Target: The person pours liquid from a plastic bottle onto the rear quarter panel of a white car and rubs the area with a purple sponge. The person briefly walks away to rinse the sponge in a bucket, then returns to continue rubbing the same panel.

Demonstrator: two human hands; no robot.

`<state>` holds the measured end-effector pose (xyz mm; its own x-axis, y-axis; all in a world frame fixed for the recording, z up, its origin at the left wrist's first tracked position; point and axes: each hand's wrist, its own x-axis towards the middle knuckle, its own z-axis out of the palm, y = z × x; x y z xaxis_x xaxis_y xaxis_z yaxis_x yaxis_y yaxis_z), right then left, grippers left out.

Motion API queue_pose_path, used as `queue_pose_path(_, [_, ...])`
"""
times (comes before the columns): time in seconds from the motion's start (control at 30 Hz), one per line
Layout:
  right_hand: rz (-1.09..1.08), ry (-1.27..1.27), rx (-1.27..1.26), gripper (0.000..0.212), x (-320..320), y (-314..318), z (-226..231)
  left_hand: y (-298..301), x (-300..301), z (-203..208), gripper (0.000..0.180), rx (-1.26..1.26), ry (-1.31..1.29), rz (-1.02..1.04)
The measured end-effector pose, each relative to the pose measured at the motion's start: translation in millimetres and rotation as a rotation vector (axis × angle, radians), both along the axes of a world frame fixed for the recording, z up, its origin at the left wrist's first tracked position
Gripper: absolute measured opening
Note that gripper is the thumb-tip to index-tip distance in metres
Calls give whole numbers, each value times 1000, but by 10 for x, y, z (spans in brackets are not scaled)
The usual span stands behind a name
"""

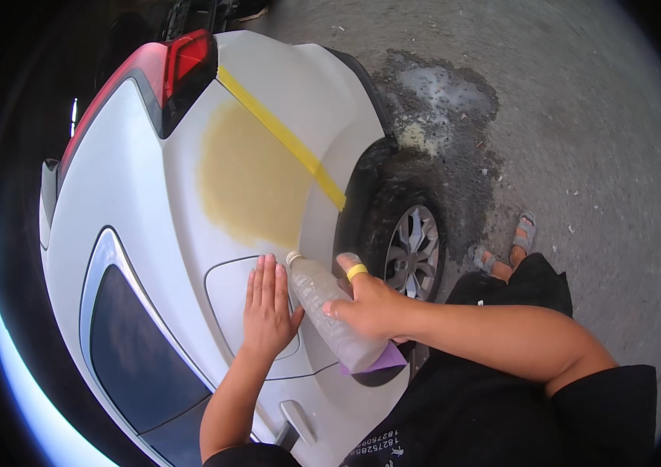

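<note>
My left hand (268,315) rests with fingers together and stretched out on the white car's fuel door (225,292). My right hand (373,303) grips a cloudy, translucent plastic bottle (334,307), which slants with its neck toward the far left. A yellow band circles one finger of that hand. Behind the bottle's base shows a purple sheet (385,358), its kind unclear, beside a dark rounded edge. Beyond both hands, a tan, smooth-edged patch (252,175) covers part of the white rear panel (186,156). A strip of yellow tape (284,138) runs along its far side.
The rear wheel (414,249) stands right of the bottle, with a wet, whitish stain (435,89) on the ground beyond it. A red tail light (186,66) sits at the far left, a door handle (298,420) near me. My sandalled feet (505,249) are at the right.
</note>
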<state>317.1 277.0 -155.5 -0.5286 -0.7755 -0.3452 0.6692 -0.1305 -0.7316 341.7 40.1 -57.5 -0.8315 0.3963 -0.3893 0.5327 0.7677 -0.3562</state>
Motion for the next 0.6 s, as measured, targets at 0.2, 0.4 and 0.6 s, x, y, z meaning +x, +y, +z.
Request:
queue_pose_path(0.2, [-12,226,167,85,-38,85,-99,-181,-62,-453,90,-463,26,81])
queue_pose_path(0.4, [-182,244,235,83,-87,237,-254,-36,-826,-1139,81,-707,194,-117])
queue_pose_path(0.6, [-166,125,210,85,-120,274,-319,226,-1441,-1356,77,-797,94,-109])
